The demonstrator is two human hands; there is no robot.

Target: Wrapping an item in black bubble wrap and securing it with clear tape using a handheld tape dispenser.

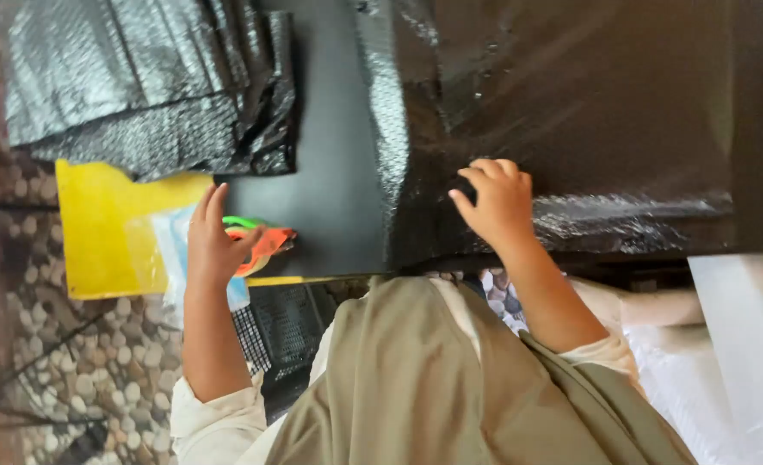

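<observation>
Left hand [212, 245]: fingers loosely closed on orange-and-green scissors [261, 241] at the table [330, 198] edge.
Right hand [497, 202]: fingers curled, pressing black bubble-wrap sheet [571, 112] flat on the table.
Advice: keep the sheet taut, grip handles fully.

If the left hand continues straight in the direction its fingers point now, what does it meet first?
The left hand points up the picture. Just past its fingertips lies the yellow sheet; further along is the folded pile of black bubble wrap, probably the first raised thing it meets. Depth is hard to judge.
</observation>
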